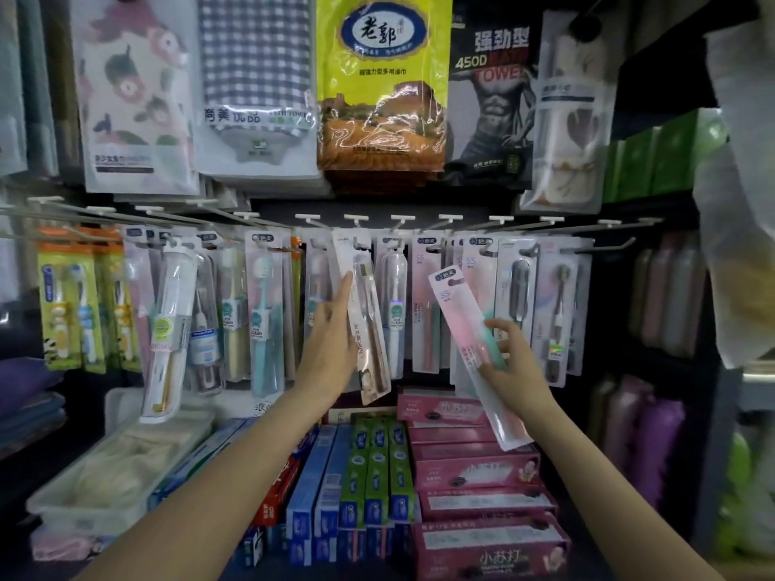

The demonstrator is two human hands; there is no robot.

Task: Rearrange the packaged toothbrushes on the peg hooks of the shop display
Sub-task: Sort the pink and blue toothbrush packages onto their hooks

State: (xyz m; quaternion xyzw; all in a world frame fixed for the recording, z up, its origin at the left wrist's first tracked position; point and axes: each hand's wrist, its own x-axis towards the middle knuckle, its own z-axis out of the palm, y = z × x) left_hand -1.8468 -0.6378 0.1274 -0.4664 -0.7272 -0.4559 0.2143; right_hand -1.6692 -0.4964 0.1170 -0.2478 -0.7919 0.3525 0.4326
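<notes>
1. Head view: the right hand [513, 362] pinches a pink pack [469, 341] near its middle, fingers curled round it. The pack is off the hooks, its long axis tilted, top up-left, foot down-right past the wrist.
2. The pack is pale pink, with a teal brush inside.
3. The left hand [331, 341] has straight fingers laid flat against a white pack [367, 320], which hangs from a hook [356, 222] and slants, foot swung right.
4. Below both hands lie toothpaste boxes [377, 475]; more packs [557, 312] hang right of the right hand.
</notes>
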